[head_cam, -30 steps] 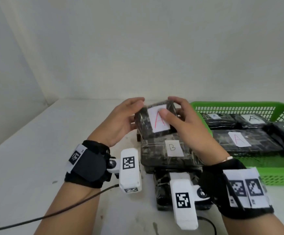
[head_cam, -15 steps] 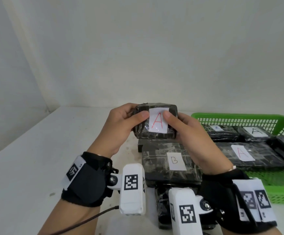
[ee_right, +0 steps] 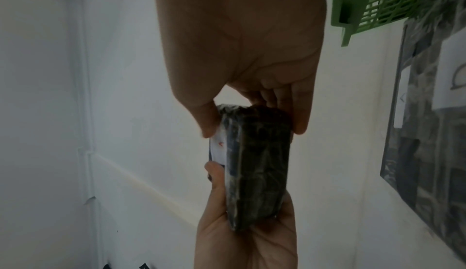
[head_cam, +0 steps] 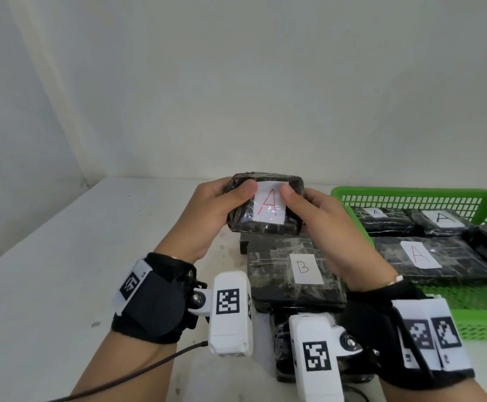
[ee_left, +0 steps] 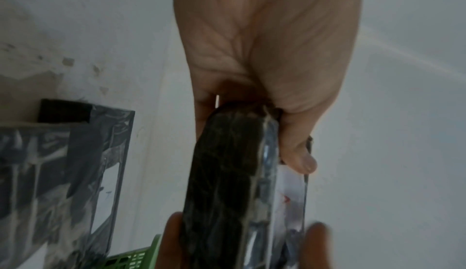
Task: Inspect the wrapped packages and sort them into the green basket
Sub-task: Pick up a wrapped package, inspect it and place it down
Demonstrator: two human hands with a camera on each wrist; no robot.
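Note:
A small black wrapped package (head_cam: 267, 210) with a white label bearing a red A is held upright above the table, label facing me. My left hand (head_cam: 222, 210) grips its left end, thumb on the front and fingers behind. My right hand (head_cam: 309, 213) grips its right end the same way. The wrist views show the package (ee_left: 227, 183) (ee_right: 257, 165) edge-on between both hands. Below it lies a larger black package labelled B (head_cam: 294, 274). The green basket (head_cam: 410, 195) at the right holds several black packages labelled A (head_cam: 428, 256).
Another black wrapped package (head_cam: 282, 338) lies under the B package near the table's front, partly hidden by my right wrist camera. A black cable (head_cam: 137, 372) trails from the left wrist. The white table (head_cam: 62, 271) meets a white wall behind.
Both hands have raised the A package and tilted it upright so that its label faces me. My view has tilted a little, so the table sits lower in the frame.

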